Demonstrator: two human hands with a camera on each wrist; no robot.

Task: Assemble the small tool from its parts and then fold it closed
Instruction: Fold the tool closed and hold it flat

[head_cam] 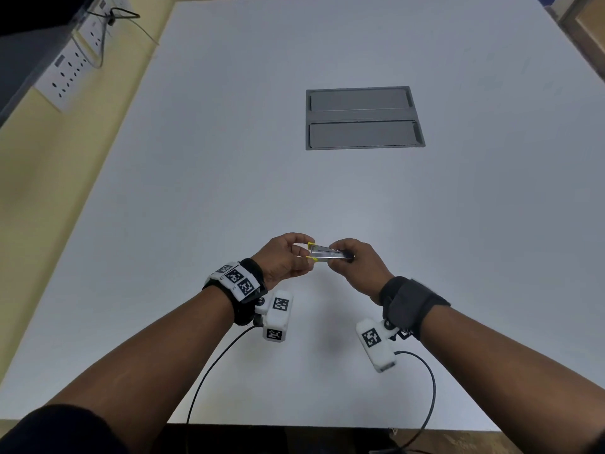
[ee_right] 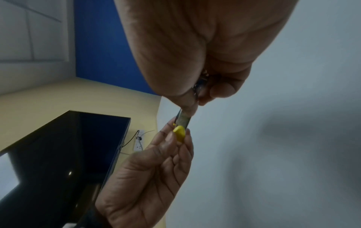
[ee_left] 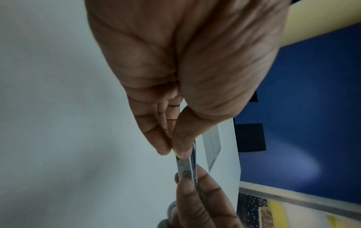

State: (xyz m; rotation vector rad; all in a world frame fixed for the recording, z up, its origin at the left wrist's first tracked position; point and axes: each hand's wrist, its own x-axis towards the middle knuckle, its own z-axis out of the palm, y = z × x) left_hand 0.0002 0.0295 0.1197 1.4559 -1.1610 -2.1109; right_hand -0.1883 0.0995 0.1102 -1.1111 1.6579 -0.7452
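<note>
Both hands hold tool (head_cam: pixel 328 252) above table (head_cam: pixel 229 158), 6 o'clock of panel (head_cam: pixel 363 117). Left hand (head_cam: pixel 284 259) pinches yellow tips; right hand (head_cam: pixel 357 262) grips pivot end. Likely folding step; next: squeeze arms together.

Much of the small tool sits hidden inside both grips

The tool (head_cam: pixel 328 252) shows only its metal middle: the right hand (head_cam: pixel 357 262) covers one end, the left hand (head_cam: pixel 284 257) partly covers the yellow tips (ee_right: pixel 179 133). Its joint is too small to make out, and both wrist views are blurred.
</note>
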